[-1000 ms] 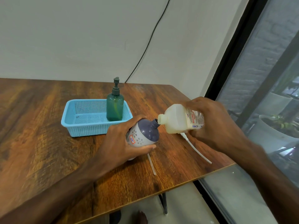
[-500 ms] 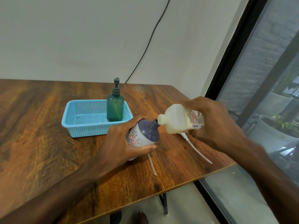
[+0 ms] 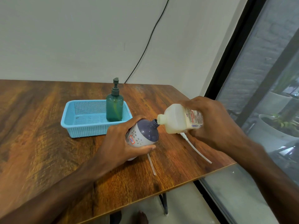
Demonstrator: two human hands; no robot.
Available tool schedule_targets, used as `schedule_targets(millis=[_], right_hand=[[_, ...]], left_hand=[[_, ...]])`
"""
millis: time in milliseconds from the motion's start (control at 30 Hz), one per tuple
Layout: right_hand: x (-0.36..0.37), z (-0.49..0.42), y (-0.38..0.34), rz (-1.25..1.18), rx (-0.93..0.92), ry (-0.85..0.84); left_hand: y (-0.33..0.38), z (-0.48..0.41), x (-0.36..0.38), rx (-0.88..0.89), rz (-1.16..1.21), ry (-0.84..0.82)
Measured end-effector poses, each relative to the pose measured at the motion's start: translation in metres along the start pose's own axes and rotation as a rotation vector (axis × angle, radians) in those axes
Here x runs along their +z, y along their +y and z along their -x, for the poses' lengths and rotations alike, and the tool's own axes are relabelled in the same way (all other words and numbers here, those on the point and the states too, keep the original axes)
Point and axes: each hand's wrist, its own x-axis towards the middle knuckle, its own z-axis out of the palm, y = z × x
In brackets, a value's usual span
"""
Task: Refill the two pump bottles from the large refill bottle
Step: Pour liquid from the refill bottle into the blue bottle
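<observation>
Purple-and-white plastic is what the left hand [image 3: 119, 143] is wrapped around: a pump bottle [image 3: 144, 135] with its pump off, held low over the table [image 3: 40, 126] and leaning to the right. The right hand [image 3: 213, 125] grips the large refill bottle [image 3: 176, 120], tipped almost flat, its open mouth right at the smaller bottle's neck.

Over the last second hardly anything has shifted. Both hands keep the same pose and the two necks stay together, so I'd say the pour is being held steady (I can't see any liquid actually running). By my reckoning this bottle's filling is under way, not done.

Counting what's here:
- Two pump bottles: the one in hand, and a green bottle [image 3: 114, 110] standing upright in the right end of the blue basket [image 3: 77, 126], pump still on. It looks untouched, so it probably comes next.
- One refill bottle.
- One basket.
- Two thin tubes lying on the wood, the near tube [image 3: 151, 165] below the left thumb and the far tube [image 3: 199, 152] running out from under the right hand.
</observation>
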Motion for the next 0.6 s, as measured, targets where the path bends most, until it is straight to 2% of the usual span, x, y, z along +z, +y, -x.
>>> schedule_targets(millis=[600], right_hand=[[0.0006, 0.0000, 0.0012, 0.011, 0.000, -0.001]], left_hand=[[0.0034, 0.0016, -0.0002, -0.006, 0.002, 0.013]])
